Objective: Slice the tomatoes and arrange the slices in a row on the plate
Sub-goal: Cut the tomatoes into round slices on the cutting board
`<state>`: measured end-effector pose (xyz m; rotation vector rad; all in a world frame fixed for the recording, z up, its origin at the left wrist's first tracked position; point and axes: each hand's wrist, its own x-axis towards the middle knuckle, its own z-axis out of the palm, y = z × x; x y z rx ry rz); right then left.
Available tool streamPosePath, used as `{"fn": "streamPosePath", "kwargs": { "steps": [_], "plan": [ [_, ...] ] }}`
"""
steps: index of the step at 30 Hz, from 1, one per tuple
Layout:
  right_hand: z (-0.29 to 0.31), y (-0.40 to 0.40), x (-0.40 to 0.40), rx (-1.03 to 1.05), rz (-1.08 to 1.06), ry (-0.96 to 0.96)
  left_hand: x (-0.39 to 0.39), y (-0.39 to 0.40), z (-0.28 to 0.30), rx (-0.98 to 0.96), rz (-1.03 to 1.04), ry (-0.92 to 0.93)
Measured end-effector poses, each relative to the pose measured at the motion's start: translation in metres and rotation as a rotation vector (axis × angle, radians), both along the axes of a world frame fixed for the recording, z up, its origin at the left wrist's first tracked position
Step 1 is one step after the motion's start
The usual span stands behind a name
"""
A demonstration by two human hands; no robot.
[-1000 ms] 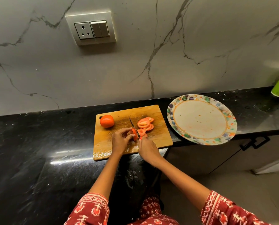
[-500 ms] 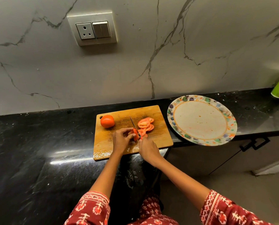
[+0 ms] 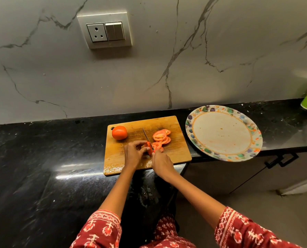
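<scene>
left hand [image 3: 134,154] pinches the tomato piece [image 3: 149,146] on the cutting board [image 3: 174,154]; right hand [image 3: 160,162] grips the knife [image 3: 146,136] (blade pointing far), slices [image 3: 160,137] just right.

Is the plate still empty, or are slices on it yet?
Empty. The plate shows only faint orange smears; all cut slices lie piled on the board.

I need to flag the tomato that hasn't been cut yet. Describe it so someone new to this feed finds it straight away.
Find the wooden cutting board on the black counter, left of the patterned plate. The whole tomato sits at the board's far left corner, by the hanging hole. Unlike the cut slices and the piece under the knife, it is round, intact and untouched.
</scene>
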<state>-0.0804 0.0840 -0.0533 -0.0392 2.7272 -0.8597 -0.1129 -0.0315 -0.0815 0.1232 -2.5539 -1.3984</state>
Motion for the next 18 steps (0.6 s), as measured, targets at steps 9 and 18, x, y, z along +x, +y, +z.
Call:
{"fn": "streamPosePath", "kwargs": {
  "steps": [9, 18],
  "plan": [
    [-0.011, 0.008, 0.005, 0.012, 0.018, 0.005, 0.001, 0.003, -0.002, -0.024, 0.003, 0.016],
    [-0.013, 0.002, -0.003, -0.039, 0.014, -0.044, 0.002, 0.004, -0.002, -0.024, 0.018, 0.056]
  ]
}}
